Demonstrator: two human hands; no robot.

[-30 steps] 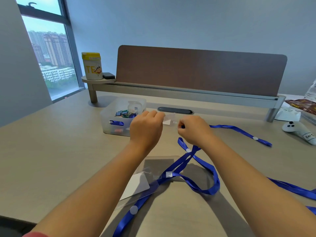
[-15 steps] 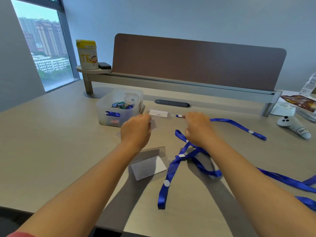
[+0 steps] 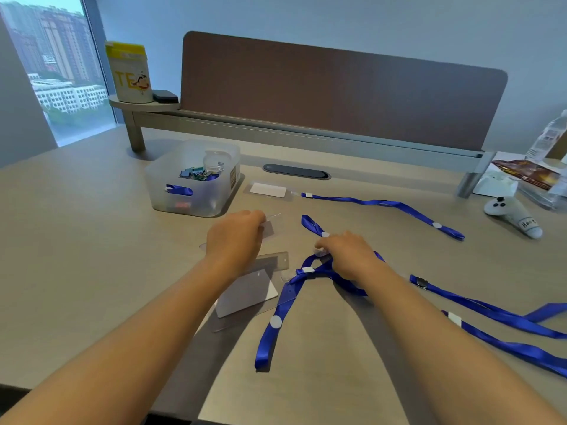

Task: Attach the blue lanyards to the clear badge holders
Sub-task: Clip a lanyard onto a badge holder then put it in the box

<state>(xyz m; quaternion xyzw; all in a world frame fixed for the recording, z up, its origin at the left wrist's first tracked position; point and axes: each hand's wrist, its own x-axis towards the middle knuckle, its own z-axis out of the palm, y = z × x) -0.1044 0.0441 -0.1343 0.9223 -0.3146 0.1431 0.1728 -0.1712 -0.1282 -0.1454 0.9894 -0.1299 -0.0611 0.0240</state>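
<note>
My left hand [image 3: 234, 237] is curled over a clear badge holder [image 3: 270, 226] that lies low over the desk, its edge poking out past my fingers. To its right, my right hand [image 3: 345, 254] pinches the clip end of a tangled blue lanyard [image 3: 276, 323] that trails toward me. Another clear holder with a white card [image 3: 245, 297] lies flat under my left wrist. At the back, a holder with a white card [image 3: 267, 190] lies joined to a stretched-out blue lanyard [image 3: 383, 204].
Two more blue lanyards [image 3: 491, 314] lie at the right. A clear plastic bin [image 3: 171, 185] of small parts stands at the back left. A white controller [image 3: 512, 216], a snack bag and a bottle sit far right. A yellow-lidded canister [image 3: 130, 72] stands on the shelf by the partition.
The holder and lanyard held up between my hands now lie on the desk at the back. Both hands have come back toward me, onto another holder and another lanyard.
</note>
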